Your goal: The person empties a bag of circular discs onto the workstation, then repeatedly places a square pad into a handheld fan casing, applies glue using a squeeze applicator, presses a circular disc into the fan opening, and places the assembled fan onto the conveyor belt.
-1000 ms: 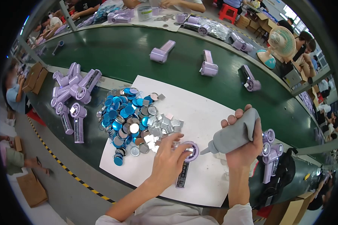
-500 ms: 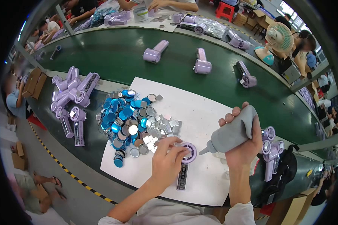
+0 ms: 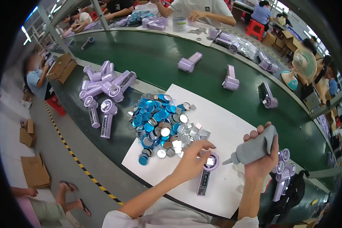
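Observation:
A purple handheld fan body [image 3: 203, 182] lies on the white sheet, its dark panel facing up and its ring towards the far side. Inside the ring sits a small shiny square plate [image 3: 210, 162]. My left hand [image 3: 192, 162] is at the ring's left edge, index finger stretched out and thumb apart from it, with nothing visible between them. A grey squeeze bottle [image 3: 252, 150] is held in my right hand [image 3: 264, 163], tilted so its nozzle points down-left, just right of the ring. Left of the ring is a pile of square silver plates [image 3: 192, 133] and round blue-and-silver discs [image 3: 152, 117].
More purple fan bodies [image 3: 108, 81] are heaped at left, and others [image 3: 284, 173] lie at right beside a black bag [image 3: 294, 193]. A green conveyor [image 3: 148, 49] carries several fan bodies. Across it, a person [image 3: 201, 13] works near a tin [image 3: 179, 23].
The view has shifted, so the scene sits further right and lower. My left fingers have drawn back from the ring, uncovering the square plate. My right hand still holds the bottle.

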{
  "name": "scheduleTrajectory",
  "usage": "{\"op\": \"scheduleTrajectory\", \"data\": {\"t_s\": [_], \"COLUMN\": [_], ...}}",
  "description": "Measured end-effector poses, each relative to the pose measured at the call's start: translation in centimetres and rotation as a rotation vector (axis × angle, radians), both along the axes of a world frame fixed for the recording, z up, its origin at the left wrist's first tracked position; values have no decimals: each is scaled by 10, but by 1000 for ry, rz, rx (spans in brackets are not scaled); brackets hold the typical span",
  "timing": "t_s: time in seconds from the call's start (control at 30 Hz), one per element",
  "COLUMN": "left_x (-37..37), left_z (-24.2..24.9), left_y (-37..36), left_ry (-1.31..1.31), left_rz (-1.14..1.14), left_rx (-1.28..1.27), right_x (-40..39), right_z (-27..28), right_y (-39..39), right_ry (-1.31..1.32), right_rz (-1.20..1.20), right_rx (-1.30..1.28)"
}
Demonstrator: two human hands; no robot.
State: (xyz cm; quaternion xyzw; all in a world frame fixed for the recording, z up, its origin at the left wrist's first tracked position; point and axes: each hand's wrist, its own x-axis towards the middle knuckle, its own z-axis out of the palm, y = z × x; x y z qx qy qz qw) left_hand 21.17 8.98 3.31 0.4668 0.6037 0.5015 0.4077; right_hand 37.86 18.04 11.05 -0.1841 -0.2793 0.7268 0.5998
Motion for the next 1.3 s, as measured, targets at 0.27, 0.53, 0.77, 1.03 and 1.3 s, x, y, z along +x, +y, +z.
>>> {"op": "scheduleTrajectory", "data": {"t_s": [0.27, 0.53, 0.77, 1.03, 1.3], "left_x": [-90, -85, -10, -5, -4], "left_z": [-8, -5, -26, -28, -35], "left_y": [-13, -21, -79, -100, -93], "left_ry": [1187, 1196, 675, 848, 815], "left_rz": [325, 301, 34, 23, 7], "left_rx": [144, 271, 202, 159, 226], "right_x": [1, -16, -21, -28, -13], "right_z": [-14, -27, -33, -23, -16], "right_y": [-2, -9, -13, -34, -35], "right_ry": [-55, -317, -407, -737, -672], "right_rz": [4, 94, 156, 339, -45], "right_rx": [63, 92, 202, 1054, 747]}}
